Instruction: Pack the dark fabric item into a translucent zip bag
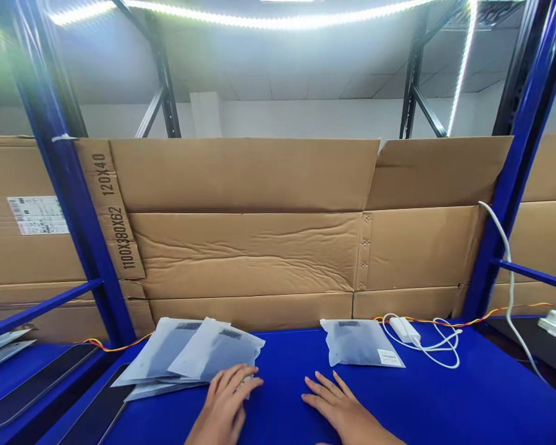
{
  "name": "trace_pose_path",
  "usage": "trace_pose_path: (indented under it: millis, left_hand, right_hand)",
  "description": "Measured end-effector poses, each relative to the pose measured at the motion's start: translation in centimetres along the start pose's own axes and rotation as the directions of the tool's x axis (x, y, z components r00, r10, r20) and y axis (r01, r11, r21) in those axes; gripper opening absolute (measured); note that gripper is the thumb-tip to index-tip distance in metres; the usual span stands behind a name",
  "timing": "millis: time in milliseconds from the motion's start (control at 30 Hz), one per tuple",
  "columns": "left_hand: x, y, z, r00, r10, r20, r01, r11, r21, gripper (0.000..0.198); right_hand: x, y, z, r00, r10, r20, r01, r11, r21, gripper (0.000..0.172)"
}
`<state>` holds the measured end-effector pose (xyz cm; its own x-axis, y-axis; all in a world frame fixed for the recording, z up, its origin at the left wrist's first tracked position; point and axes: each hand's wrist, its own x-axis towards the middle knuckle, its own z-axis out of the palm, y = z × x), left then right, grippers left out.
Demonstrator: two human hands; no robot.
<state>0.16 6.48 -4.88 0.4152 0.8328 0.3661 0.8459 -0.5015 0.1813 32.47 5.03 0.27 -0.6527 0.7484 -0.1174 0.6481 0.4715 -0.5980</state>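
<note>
My left hand (pixel 228 398) is at the lower right edge of a stack of frosted plastic bags, its fingers bent forward and slightly apart. The top bag (pixel 217 349) has a printed dark block and something dark inside; another bag (pixel 160 349) lies partly under it. Whether my fingertips touch the bag I cannot tell. My right hand (pixel 336 402) rests low over the blue tabletop with its fingers spread, holding nothing. Beyond it lies a single frosted bag (pixel 361 345) with a white label on its lower right corner.
A white adapter with a coiled cable (pixel 405 330) sits at the back right. Brown cardboard (pixel 245 247) walls the back, between blue rack posts (pixel 514 185). A dark flat panel (pixel 97 408) lies at the left edge. The blue tabletop (pixel 282 383) shows between my hands.
</note>
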Motion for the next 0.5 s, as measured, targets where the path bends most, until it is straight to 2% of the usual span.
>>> trace_pose_path:
  millis: [100,167,233,300,400,500]
  left_hand:
    - [0.4,-2.6,-0.1,0.992,-0.080,-0.099,0.095,0.982,0.164,0.069]
    - [0.7,-3.4,-0.3,0.986,-0.122,-0.112,0.140,0.974,0.176,0.061]
    - [0.9,-3.1,-0.4,0.989,-0.124,-0.086,0.134,0.984,0.118,0.053]
    - [1.0,-1.7,-0.6,0.996,-0.080,-0.044,0.081,0.996,0.032,0.051]
    - [1.1,1.8,-0.5,0.997,0.048,0.054,-0.041,0.993,-0.115,0.051]
    - [1.3,5.5,-0.2,0.949,0.225,0.219,-0.157,0.944,-0.291,0.035]
  right_hand:
    - [0.5,0.9,0.3,0.999,-0.031,0.027,0.031,0.999,-0.013,0.080]
    - [0.7,1.6,0.6,0.998,-0.053,0.019,0.054,0.998,-0.017,0.081]
    - [0.5,2.2,1.0,0.998,-0.068,-0.008,0.068,0.998,-0.005,0.078]
    - [0.1,2.7,1.5,0.996,-0.061,-0.072,0.063,0.998,0.028,0.072]
    - [-0.3,3.2,2.0,0.964,0.018,-0.264,0.012,0.993,0.114,0.059]
    - [-0.2,3.3,2.2,0.904,0.059,-0.424,0.012,0.987,0.163,0.046]
